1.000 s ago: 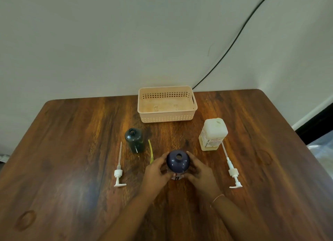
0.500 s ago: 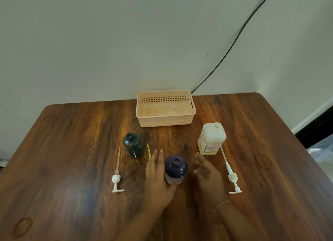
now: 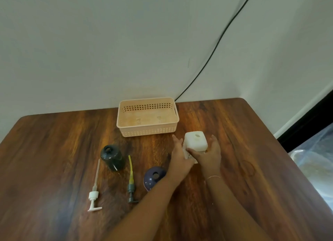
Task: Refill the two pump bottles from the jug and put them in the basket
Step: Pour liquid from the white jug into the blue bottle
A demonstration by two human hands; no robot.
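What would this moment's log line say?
left hand: on jug | right hand: grips jug | green bottle, purple bottle: open | white pump, green pump: off

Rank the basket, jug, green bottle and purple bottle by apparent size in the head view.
1. basket
2. jug and green bottle: they look alike, so no ranking.
3. purple bottle, partly hidden, so unsure.

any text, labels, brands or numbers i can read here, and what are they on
Label on the jug: partly covered by the left hand and right hand, too blurred to read.
Green bottle, purple bottle, basket: no print shows.
Nothing is readable.
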